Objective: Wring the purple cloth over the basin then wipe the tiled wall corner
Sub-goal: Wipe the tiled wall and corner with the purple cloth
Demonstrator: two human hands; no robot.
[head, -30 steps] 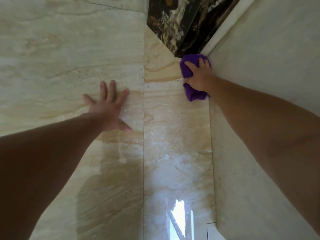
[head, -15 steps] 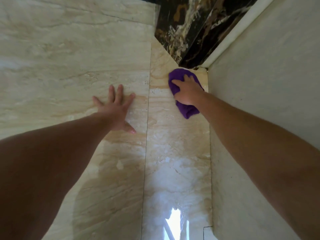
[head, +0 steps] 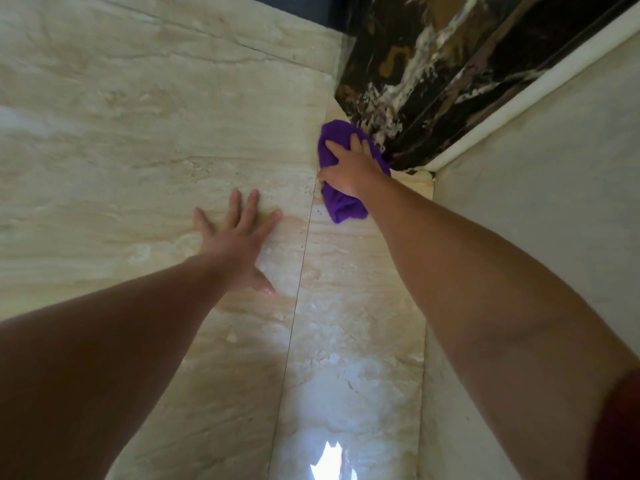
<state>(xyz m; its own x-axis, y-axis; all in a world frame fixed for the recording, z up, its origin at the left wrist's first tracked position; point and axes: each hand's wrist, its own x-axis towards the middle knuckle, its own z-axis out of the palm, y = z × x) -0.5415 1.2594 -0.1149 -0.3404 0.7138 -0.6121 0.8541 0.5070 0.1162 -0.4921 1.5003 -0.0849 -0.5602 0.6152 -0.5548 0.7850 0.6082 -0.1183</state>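
Note:
The purple cloth [head: 343,206] is bunched and pressed against the beige tiled wall [head: 346,306], just right of a vertical tile joint and under the dark marble trim. My right hand [head: 349,171] lies on top of the cloth with fingers spread over it, holding it to the tile. My left hand [head: 239,237] rests flat on the wall to the left of the joint, fingers apart, holding nothing. The basin is out of view.
A black-and-gold marble band [head: 433,71] runs diagonally above the cloth, edged by a white strip [head: 519,102]. A plain cream side wall [head: 536,220] meets the tiles at the right, forming the corner. A bright reflection [head: 329,462] shines low on the glossy tile.
My right hand has slid the cloth leftwards from the corner toward the tile joint. The left hand stays planted on the wall.

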